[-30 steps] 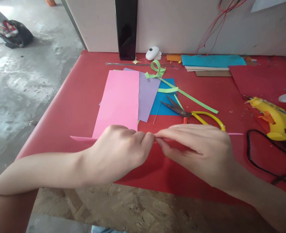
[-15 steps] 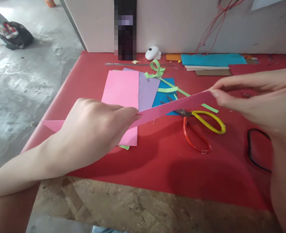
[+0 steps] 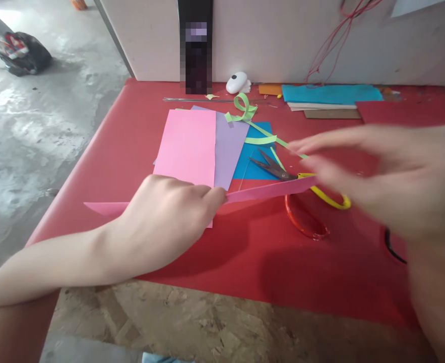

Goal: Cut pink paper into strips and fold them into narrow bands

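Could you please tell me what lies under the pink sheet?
Beneath the pink sheet, a purple sheet shows at the right and a thin green edge at the top. Anything else beneath is covered; the left hand hides much of its lower end.

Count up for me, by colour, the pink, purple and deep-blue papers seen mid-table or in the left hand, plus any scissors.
Pink: 2 (one sheet, one strip in the left hand)
Purple: 1 sheet
Deep blue: 1 sheet
Scissors: 1
Total: 5
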The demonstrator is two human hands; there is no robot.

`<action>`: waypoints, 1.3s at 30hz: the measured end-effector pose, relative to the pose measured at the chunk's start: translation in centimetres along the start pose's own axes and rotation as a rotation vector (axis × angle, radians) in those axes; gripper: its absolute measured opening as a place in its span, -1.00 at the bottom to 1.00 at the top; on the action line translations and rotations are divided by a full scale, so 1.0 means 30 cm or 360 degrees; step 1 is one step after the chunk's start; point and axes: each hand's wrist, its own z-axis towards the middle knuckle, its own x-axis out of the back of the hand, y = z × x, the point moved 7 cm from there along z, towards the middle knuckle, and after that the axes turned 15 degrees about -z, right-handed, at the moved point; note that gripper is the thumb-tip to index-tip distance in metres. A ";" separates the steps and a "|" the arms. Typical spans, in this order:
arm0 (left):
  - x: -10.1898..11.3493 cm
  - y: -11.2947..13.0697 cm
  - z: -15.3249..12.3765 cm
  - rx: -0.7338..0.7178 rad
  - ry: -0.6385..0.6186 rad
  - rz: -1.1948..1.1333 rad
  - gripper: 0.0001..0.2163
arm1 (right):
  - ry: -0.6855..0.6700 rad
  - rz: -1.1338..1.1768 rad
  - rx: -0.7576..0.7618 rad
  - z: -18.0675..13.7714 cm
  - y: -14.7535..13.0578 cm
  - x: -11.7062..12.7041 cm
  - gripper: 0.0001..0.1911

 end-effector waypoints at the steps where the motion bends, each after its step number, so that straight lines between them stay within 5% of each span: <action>1: -0.006 0.011 0.003 -0.0031 0.0024 -0.0005 -0.77 | 0.0015 0.0010 0.0175 -0.004 -0.094 -0.003 -0.90; 5: -0.023 0.043 0.002 -0.0133 0.0064 -0.0002 -0.76 | 0.0050 0.0196 0.0461 -0.040 -0.268 -0.027 -0.91; 18: -0.040 0.056 0.001 -0.0132 0.0091 0.0006 -0.74 | 0.0072 0.0204 0.0270 -0.083 -0.287 -0.041 -0.79; 27: 0.031 -0.005 -0.001 -0.0001 0.0103 0.0071 -0.76 | 0.0085 -0.0103 0.0005 -0.009 -0.124 -0.024 -0.80; 35: 0.080 -0.031 -0.003 0.0052 0.0309 0.0215 -0.75 | 0.0055 -0.0205 -0.0406 0.011 0.039 -0.013 -0.86; 39: 0.087 -0.036 -0.010 0.0067 0.0318 0.0224 -0.74 | 0.0048 -0.0255 -0.0557 0.000 0.174 -0.026 -0.86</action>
